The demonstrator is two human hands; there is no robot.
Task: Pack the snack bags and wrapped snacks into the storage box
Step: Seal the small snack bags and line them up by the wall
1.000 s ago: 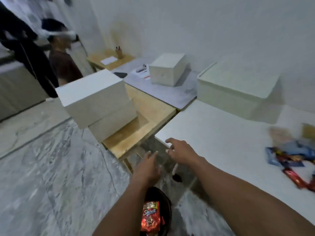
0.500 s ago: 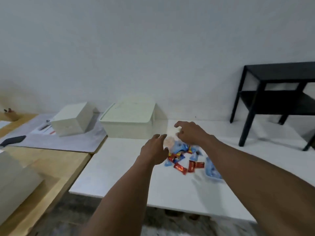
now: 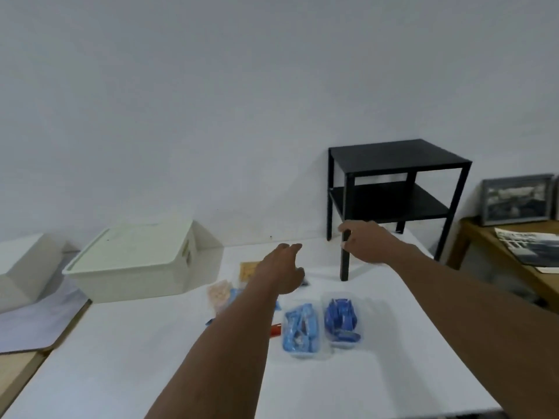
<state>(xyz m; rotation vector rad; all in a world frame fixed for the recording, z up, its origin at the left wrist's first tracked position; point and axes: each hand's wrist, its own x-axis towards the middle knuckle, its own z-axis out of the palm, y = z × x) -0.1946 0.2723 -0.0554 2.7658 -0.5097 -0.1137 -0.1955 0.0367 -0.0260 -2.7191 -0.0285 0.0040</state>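
Observation:
A cream storage box (image 3: 136, 264) with its lid on sits at the back left of the white table (image 3: 127, 358). Two clear bags of blue wrapped snacks (image 3: 301, 328) (image 3: 341, 320) lie side by side in the middle. A pale snack bag (image 3: 218, 294), an orange one (image 3: 248, 270) and a red wrapped snack (image 3: 276, 330) lie partly hidden under my left arm. My left hand (image 3: 282, 267) hovers over the snack pile, fingers apart, holding nothing. My right hand (image 3: 364, 241) is raised further back right, fingers loosely curled and empty.
A black two-tier side table (image 3: 393, 182) stands on the white table at the back right. A second white box (image 3: 24, 267) rests on a grey sheet at the left. A wooden table (image 3: 496, 246) with a framed picture and papers is at the right.
The view has swung right, from the floor and wooden table to the white table. Both hands now reach out over the snacks, and the two blue bags are in plain sight.

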